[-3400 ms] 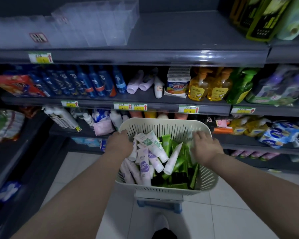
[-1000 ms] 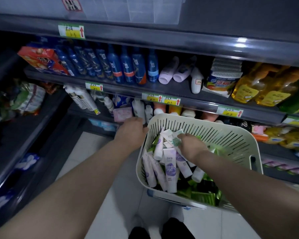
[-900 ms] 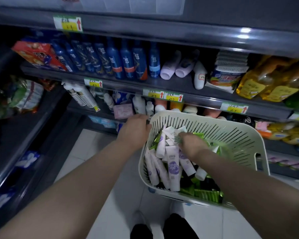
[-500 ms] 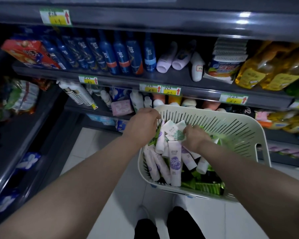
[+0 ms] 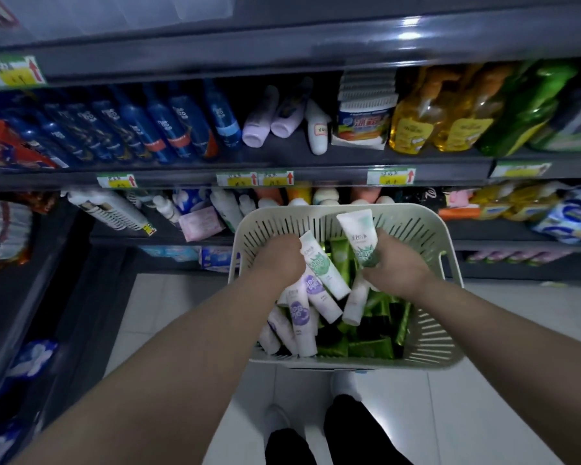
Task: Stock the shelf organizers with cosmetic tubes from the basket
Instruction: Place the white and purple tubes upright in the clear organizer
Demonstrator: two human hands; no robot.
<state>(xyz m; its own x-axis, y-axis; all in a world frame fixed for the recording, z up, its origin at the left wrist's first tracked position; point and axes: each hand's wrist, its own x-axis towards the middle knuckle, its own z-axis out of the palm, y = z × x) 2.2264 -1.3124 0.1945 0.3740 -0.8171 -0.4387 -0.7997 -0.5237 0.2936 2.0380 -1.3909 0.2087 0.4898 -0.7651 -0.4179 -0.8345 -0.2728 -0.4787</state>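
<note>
A pale slotted basket (image 5: 430, 333) stands in front of the shelves, filled with white tubes with purple prints (image 5: 301, 317) and green tubes (image 5: 371, 347). My left hand (image 5: 275, 260) is inside the basket, closed on a white tube with a green leaf print (image 5: 326, 270) that slants down to the right. My right hand (image 5: 396, 263) grips a second white-and-green tube (image 5: 359, 236), held upright with its flat end above the basket's far rim. Clear plastic shelf organizers (image 5: 121, 15) sit on the top shelf at the upper left.
Dark shelves carry blue bottles (image 5: 168, 129), pale pink bottles (image 5: 269, 119), yellow bottles (image 5: 443, 119) and green bottles (image 5: 530, 105). Price tags (image 5: 254, 178) line the shelf edges. Pale floor tiles (image 5: 168, 317) and my shoes (image 5: 277, 421) lie below the basket.
My left hand left the basket's rim and closed on a tube inside. My right hand lifted a tube upright out of the pile. The view tilted up slightly.
</note>
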